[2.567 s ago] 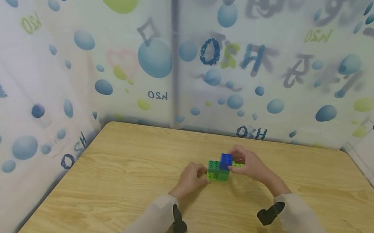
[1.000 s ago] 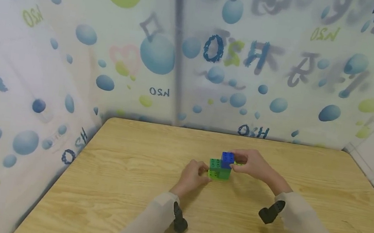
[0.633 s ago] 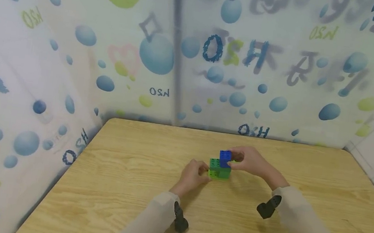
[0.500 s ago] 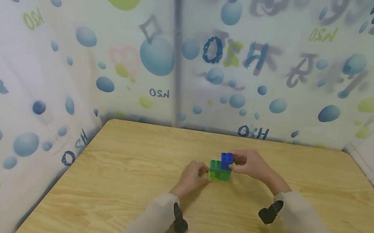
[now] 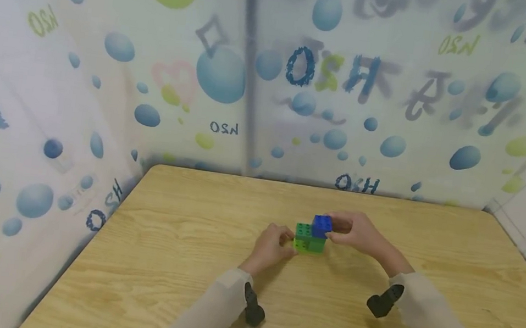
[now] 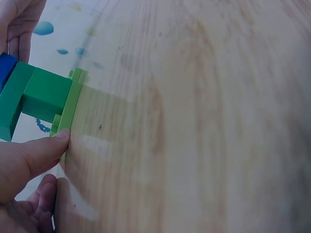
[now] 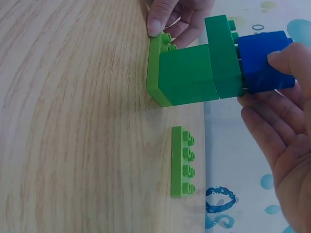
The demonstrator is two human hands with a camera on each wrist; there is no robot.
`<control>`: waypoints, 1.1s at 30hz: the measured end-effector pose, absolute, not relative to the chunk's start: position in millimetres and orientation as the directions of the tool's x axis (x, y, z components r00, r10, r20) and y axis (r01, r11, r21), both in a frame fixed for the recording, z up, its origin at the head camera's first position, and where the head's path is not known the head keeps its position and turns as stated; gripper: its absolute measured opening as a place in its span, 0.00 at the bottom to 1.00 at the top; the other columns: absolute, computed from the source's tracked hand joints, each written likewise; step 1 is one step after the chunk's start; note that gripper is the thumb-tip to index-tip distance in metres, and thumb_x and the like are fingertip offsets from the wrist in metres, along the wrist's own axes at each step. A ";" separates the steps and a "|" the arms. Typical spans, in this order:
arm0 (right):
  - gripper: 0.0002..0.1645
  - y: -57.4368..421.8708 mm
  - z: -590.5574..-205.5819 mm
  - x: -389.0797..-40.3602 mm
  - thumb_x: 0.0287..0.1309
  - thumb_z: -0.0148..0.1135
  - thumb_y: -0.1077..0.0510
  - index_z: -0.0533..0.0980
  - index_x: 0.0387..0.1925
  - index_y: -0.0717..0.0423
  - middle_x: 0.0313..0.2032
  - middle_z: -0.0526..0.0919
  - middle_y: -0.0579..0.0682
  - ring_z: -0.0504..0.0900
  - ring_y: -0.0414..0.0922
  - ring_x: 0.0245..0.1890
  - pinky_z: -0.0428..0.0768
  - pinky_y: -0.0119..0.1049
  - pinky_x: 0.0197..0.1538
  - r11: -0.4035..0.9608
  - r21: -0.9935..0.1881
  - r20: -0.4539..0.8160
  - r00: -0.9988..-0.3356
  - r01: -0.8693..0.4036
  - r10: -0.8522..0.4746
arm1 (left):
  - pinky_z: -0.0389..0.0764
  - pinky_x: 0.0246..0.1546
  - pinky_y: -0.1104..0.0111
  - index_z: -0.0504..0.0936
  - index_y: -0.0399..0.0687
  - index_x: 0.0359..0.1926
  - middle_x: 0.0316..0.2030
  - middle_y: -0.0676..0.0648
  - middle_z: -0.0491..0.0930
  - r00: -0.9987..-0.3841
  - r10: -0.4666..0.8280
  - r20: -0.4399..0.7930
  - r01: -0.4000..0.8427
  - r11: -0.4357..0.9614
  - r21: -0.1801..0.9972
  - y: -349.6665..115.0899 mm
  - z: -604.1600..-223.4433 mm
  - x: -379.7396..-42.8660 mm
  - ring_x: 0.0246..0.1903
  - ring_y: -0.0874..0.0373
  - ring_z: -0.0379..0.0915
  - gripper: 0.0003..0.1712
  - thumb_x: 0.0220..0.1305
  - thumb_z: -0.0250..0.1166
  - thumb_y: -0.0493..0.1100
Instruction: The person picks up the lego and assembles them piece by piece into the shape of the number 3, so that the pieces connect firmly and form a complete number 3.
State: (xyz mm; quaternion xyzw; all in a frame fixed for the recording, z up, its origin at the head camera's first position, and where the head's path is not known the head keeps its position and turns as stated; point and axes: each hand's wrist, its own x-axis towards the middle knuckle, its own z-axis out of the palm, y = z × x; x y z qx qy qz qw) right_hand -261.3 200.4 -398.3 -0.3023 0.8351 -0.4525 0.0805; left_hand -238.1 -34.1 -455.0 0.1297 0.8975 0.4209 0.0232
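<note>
A small block stack stands mid-table. At its foot lies a light green studded plate (image 7: 154, 73), which my left hand (image 5: 267, 250) pinches at one end between thumb and fingers. A thick green brick (image 7: 187, 75) sits on the plate, and a flatter green brick (image 7: 224, 58) overhangs it on the left-hand side. On top, toward the right end, is a blue brick (image 7: 260, 63). Thumb and fingers of my right hand (image 5: 358, 235) grip this blue brick, with a thin dark line showing between it and the flatter brick in the right wrist view.
A second light green plate (image 7: 177, 162), studs up, lies apart on the wooden table (image 5: 173, 241), close to the stack; in the head view the right hand hides it. A printed wall sheet (image 5: 170, 146) stands behind the table's far edge.
The blue brick rose slightly and shifted left with my right hand, then came back right and down over the stack's right end. My left hand has kept its hold on the plate.
</note>
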 end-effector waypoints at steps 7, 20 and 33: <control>0.29 200.2 -396.9 -262.4 0.55 0.63 0.58 0.68 0.56 0.69 0.47 0.78 0.63 0.80 0.52 0.44 0.77 0.41 0.43 0.438 -0.795 0.130 -0.823 -0.420 -0.553 | 0.69 0.38 0.64 0.80 0.43 0.42 0.35 0.48 0.70 -0.966 0.252 0.056 0.204 0.614 0.762 -33.7 -452.5 -239.4 0.36 0.56 0.67 0.17 0.49 0.71 0.40; 0.31 194.5 -393.7 -262.4 0.54 0.63 0.57 0.68 0.56 0.69 0.49 0.77 0.63 0.78 0.55 0.46 0.75 0.47 0.47 0.507 -0.748 0.114 -0.836 -0.427 -0.536 | 0.69 0.37 0.65 0.80 0.43 0.42 0.34 0.49 0.70 -0.967 0.247 0.062 0.209 0.634 0.744 -35.4 -450.3 -241.3 0.35 0.57 0.66 0.18 0.48 0.72 0.40; 0.32 216.0 -392.2 -271.4 0.56 0.62 0.56 0.65 0.60 0.67 0.53 0.73 0.64 0.71 0.59 0.54 0.67 0.52 0.54 0.429 -0.821 0.031 -0.781 -0.376 -0.624 | 0.68 0.36 0.66 0.80 0.43 0.41 0.33 0.48 0.69 -0.966 0.253 0.057 0.207 0.619 0.758 -34.1 -454.2 -238.6 0.34 0.57 0.65 0.17 0.48 0.72 0.40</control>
